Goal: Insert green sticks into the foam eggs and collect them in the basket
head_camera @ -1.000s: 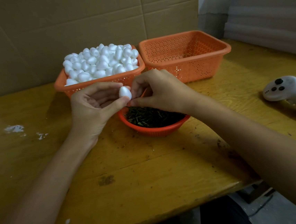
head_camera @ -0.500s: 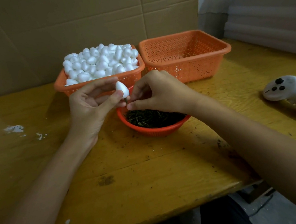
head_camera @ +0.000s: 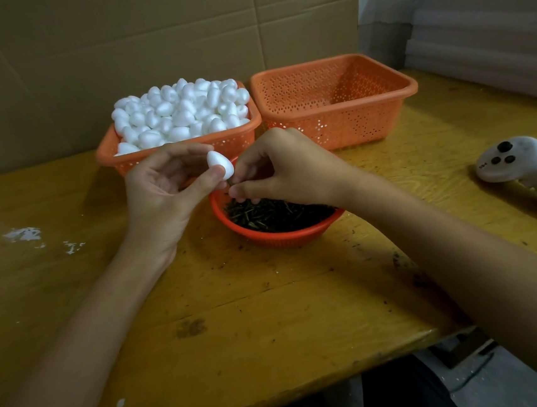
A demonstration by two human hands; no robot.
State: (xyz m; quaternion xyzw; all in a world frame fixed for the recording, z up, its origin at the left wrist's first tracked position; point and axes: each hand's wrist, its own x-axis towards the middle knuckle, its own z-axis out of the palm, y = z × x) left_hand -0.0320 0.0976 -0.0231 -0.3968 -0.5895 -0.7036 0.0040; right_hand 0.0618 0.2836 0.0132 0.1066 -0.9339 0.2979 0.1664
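Note:
My left hand [head_camera: 164, 193] pinches a white foam egg [head_camera: 220, 167] between thumb and fingers, just above the left rim of a round orange bowl [head_camera: 280, 233] full of dark green sticks [head_camera: 278, 214]. My right hand [head_camera: 286, 168] pinches a green stick [head_camera: 230, 183] right under the egg's lower end, its fingertips touching the egg. An orange basket [head_camera: 131, 154] heaped with white foam eggs [head_camera: 179, 111] stands at the back left. An empty orange basket [head_camera: 337, 114] stands to its right.
A white handheld controller [head_camera: 526, 165] lies on the yellow wooden table [head_camera: 237, 304] at the right. Cardboard walls stand behind the baskets. White flecks mark the table at the left. The table's front edge runs near my forearms.
My left hand lifted the egg slightly and tipped its narrow end up. My right hand shifted under the egg with the stick. Baskets and bowl stayed put.

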